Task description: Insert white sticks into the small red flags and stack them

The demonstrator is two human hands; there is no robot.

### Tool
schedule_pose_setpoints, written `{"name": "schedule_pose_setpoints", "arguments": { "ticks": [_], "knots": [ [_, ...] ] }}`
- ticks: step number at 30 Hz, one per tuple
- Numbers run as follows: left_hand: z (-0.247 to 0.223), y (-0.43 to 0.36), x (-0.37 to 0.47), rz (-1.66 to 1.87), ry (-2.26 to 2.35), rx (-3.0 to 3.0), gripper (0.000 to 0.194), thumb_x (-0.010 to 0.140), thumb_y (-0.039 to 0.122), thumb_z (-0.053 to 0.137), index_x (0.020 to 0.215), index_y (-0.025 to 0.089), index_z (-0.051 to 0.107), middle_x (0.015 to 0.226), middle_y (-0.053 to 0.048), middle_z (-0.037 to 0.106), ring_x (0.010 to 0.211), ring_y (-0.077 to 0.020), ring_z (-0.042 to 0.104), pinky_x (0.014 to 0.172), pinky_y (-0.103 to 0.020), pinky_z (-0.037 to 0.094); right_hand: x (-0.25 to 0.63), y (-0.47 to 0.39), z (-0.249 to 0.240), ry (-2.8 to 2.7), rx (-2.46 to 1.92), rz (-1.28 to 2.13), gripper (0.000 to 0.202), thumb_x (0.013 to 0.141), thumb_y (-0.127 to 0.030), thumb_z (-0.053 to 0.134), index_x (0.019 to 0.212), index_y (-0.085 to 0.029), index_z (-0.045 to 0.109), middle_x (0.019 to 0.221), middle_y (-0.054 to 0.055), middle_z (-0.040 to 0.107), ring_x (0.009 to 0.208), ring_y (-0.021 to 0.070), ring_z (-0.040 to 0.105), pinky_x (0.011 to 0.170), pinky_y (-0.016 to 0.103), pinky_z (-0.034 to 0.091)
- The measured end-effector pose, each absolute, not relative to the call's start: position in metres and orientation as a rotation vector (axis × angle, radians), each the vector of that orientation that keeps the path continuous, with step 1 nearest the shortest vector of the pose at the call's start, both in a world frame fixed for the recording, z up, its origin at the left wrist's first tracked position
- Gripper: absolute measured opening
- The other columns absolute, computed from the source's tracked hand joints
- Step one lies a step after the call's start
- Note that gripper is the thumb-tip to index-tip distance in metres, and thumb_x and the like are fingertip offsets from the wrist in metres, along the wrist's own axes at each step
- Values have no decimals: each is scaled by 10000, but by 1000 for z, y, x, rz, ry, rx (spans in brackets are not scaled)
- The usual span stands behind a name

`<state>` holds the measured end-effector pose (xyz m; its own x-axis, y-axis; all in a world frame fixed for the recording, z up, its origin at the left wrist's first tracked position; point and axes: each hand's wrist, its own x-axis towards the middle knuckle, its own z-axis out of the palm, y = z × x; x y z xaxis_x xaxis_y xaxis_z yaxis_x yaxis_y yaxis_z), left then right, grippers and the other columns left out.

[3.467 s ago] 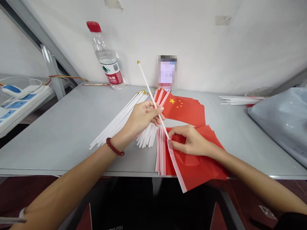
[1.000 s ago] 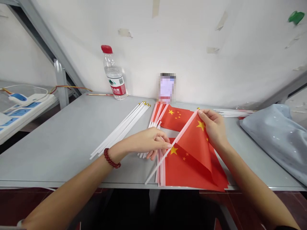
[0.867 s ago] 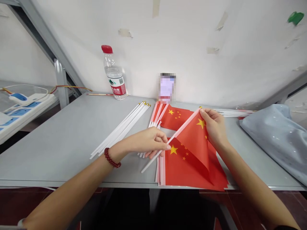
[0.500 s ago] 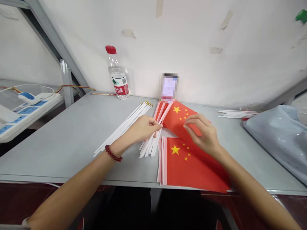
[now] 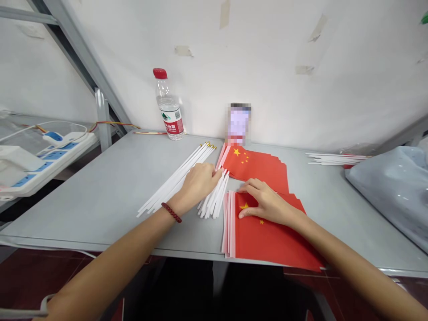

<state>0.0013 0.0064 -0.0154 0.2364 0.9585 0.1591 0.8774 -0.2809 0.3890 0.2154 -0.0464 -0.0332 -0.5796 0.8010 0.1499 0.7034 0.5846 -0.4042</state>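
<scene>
My left hand (image 5: 199, 182) is closed at the left edge of the upper pile of red paper flags (image 5: 264, 167), its thumb and fingertips pinched at a white flag stick. White stick ends (image 5: 214, 200) fan out below that hand. To its left lies a bundle of loose white sticks (image 5: 177, 180) with gold tips. My right hand (image 5: 264, 200) is spread over the lower stack of red flags (image 5: 270, 243), thumb and fingers apart. It partly covers the yellow stars. White sleeves line this stack's left edge.
A water bottle (image 5: 171, 118) and a pixelated phone (image 5: 239, 122) stand against the wall. At left is a power strip (image 5: 53, 160) with cables. More white sticks (image 5: 334, 158) and a grey plastic bag (image 5: 394, 187) lie at right.
The upper flag now lies flat on its pile, where it was slanted before. My right hand has moved down and left onto the lower flag stack. My left hand stays by the sticks.
</scene>
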Motion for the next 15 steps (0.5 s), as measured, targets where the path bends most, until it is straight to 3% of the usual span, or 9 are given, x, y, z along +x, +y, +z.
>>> {"name": "schedule_pose_setpoints", "arguments": {
  "ticks": [3, 7, 11, 15],
  "knots": [
    [-12, 4, 3, 511, 1818, 2323, 395, 865, 457, 352, 600, 193, 479, 563, -45, 539, 508, -173, 467, 483, -283, 238, 212, -48, -32, -2482, -1273, 453, 401, 777, -514, 641, 1004, -194, 559, 969, 68, 577, 909, 223, 540, 808, 367, 455],
    [-3, 10, -6, 441, 2026, 2328, 337, 873, 384, 361, 780, 175, 608, 733, -103, 655, 682, -250, 597, 542, -305, 332, 210, -47, -33, -2458, -1346, 378, 407, 795, -526, 616, 1006, -186, 545, 998, 82, 562, 914, 232, 514, 791, 371, 446],
    [6, 19, -25, 302, 2139, 2371, 284, 844, 300, 421, 958, 147, 631, 966, -144, 670, 900, -312, 598, 646, -353, 416, 211, -44, -37, -2472, -1430, 286, 280, 874, -456, 540, 820, -183, 509, 898, 68, 565, 812, 209, 507, 751, 368, 429],
    [13, 24, -39, 137, 2214, 2331, 326, 847, 279, 402, 1027, 127, 627, 1036, -168, 647, 1045, -350, 537, 689, -386, 448, 213, -44, -38, -2455, -1415, 314, 283, 881, -405, 549, 728, -198, 430, 801, 28, 556, 741, 178, 502, 738, 339, 419]
  ]
}}
